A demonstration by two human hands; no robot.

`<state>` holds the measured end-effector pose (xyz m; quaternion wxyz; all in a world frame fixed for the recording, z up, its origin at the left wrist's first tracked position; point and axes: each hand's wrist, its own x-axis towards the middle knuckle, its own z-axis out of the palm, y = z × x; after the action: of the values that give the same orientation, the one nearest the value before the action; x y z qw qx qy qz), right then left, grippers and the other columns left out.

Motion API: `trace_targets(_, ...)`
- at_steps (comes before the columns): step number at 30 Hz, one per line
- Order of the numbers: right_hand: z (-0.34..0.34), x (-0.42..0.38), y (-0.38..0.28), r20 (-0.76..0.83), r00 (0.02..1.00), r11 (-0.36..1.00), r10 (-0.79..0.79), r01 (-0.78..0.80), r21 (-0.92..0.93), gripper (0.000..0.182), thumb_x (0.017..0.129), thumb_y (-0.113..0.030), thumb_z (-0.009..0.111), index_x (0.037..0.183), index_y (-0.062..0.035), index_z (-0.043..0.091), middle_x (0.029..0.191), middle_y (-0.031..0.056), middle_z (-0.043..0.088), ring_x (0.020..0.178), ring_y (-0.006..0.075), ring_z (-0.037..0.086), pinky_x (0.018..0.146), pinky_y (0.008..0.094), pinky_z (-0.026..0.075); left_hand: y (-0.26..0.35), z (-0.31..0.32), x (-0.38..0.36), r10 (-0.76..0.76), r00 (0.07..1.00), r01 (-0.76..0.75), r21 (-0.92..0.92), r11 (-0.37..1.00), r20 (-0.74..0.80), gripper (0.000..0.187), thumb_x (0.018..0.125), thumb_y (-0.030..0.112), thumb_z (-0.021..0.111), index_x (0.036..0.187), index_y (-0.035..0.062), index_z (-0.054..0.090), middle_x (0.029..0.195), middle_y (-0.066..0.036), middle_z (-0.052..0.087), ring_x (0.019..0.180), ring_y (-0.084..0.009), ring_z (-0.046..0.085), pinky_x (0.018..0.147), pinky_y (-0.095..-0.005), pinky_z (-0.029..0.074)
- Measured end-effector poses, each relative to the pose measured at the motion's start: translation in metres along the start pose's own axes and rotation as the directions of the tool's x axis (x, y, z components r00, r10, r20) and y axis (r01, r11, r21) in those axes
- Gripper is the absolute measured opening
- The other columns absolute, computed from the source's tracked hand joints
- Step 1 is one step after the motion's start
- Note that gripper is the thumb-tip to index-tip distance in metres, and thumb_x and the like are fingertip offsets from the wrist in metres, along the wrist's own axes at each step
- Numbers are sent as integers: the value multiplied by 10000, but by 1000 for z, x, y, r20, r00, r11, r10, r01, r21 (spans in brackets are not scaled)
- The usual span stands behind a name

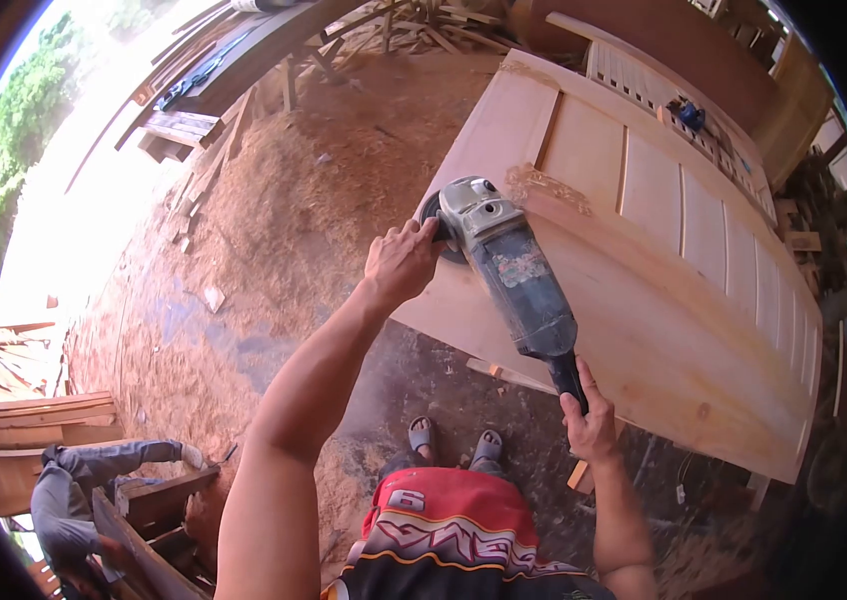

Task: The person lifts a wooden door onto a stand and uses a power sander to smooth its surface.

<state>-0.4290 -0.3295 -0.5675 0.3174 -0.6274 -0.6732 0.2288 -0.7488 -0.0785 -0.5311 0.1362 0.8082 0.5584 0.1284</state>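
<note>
An angle grinder (519,275) with a grey metal head and a dark body lies across my view, its disc side against the edge of a pale wooden panel (584,285). My left hand (406,258) is closed round the side handle by the head. The rear handle sits in the grip of my right hand (592,415), fingers wrapped about it. Carved relief (549,188) shows on the panel just beyond the grinder's head, with framed, recessed sections further right. Most of the disc is hidden behind the head.
Wood shavings (284,190) cover the ground to the left. A workbench (244,65) stands at the upper left, and stacked boards (39,420) lie at the left edge. Lower left, another person (79,500) is beside wooden pieces. A blue tool (687,113) rests on slatted wood behind the panel.
</note>
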Motion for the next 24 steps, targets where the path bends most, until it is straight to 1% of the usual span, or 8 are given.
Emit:
trace_targets(3,-4,-22,-16,28,990,986,138,-140,92,574,1018,-227,615,1489,69,475,1166,238,620,1034,336,596,912,381,473,10,-5,-17,2,999,-3,9,1000,37,330,1049,348,545,1244,83,580,1124,-186,668,1022,-409,673,836,-529,527)
trace_targets(6,-17,-55,-33,38,959,950,280,-282,132,581,993,-232,644,1438,116,509,1293,319,651,1216,433,645,1040,444,501,30,3,-35,43,998,-42,-9,999,43,327,1040,337,568,1239,78,559,1063,-187,665,981,-415,679,801,-526,543)
trace_targets(10,-37,-92,-42,187,863,857,469,-496,143,594,974,-232,654,1432,118,510,1236,329,662,1130,443,677,975,453,535,47,9,-66,95,995,-94,-24,995,41,337,1034,323,580,1256,76,526,1011,-183,670,935,-408,697,775,-515,553)
trace_targets(17,1,-37,-47,128,965,962,229,-245,125,591,997,-245,630,1453,107,496,1292,344,636,1212,480,633,1004,467,519,-5,-16,-52,-45,997,46,-16,999,68,342,1027,323,580,1262,75,552,1063,-187,680,979,-407,690,815,-517,545)
trace_targets(19,14,-14,-34,89,988,989,124,-131,73,589,1008,-236,610,1483,85,470,1111,252,631,1003,371,608,859,415,512,-22,-12,-32,-30,999,30,-3,1000,24,334,1032,331,573,1249,78,563,1078,-190,683,997,-407,690,829,-517,541)
trace_targets(20,19,-6,-19,65,996,998,59,-60,15,598,1013,-229,595,1511,65,445,924,163,627,781,260,590,709,361,507,-26,-11,-21,-26,999,26,0,1000,21,332,1033,337,569,1244,80,568,1085,-190,684,1006,-406,690,834,-517,539)
trace_targets(22,17,8,-24,54,996,997,66,-68,40,610,1020,-223,580,1545,40,414,764,74,625,566,139,564,556,302,498,-25,-15,-8,-23,999,24,-6,1000,26,333,1037,350,563,1239,85,576,1096,-191,687,1022,-405,689,840,-516,537)
trace_targets(24,9,12,-42,97,972,950,214,-230,210,615,1024,-221,577,1557,31,403,819,76,630,580,120,548,550,292,491,-20,-16,0,-30,998,31,-22,999,55,339,1040,363,557,1237,88,581,1103,-191,689,1036,-403,689,842,-514,537)
